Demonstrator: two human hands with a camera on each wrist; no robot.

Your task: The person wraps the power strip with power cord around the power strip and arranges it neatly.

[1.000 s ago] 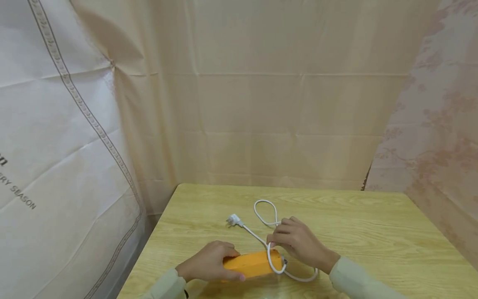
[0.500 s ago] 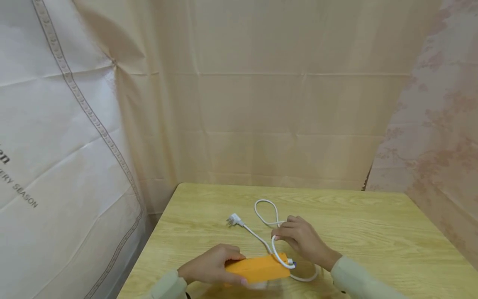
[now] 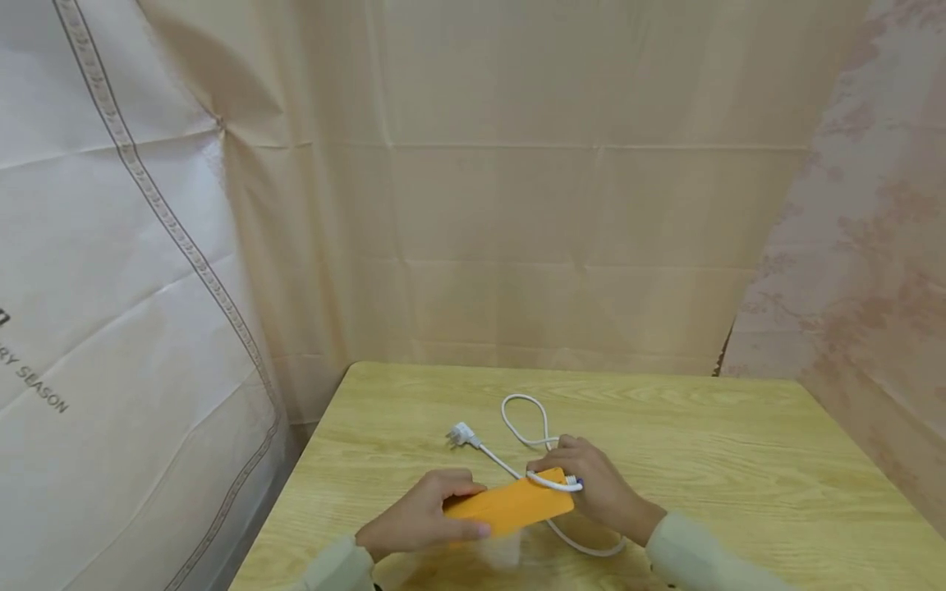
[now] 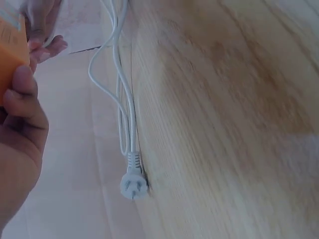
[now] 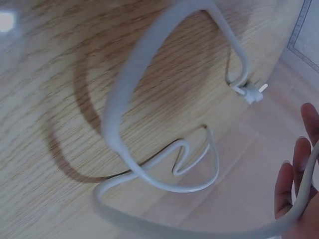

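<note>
An orange power strip (image 3: 510, 505) with a white cord (image 3: 502, 462) is at the front middle of the table. My left hand (image 3: 424, 513) grips its left end, thumb along the near side. The strip's right end is tilted up, and a bend of cord crosses over it. At that end my right hand (image 3: 594, 484) holds the cord between curled fingers. In the right wrist view the cord (image 5: 132, 69) passes over the palm and loops down to the table. The three-pin plug (image 4: 133, 184) lies beyond the strip, pins outward.
The wood-grain table (image 3: 702, 460) carries a loose loop of the cord beyond the right hand. Beige cloth (image 3: 480, 205) hangs behind it, a white printed sheet (image 3: 133, 328) on the left and a flowered one (image 3: 872, 287) on the right.
The power strip has shifted slightly right and its right end has swung up, away from the front edge. My right hand still holds the cord; the plug has stayed put.
</note>
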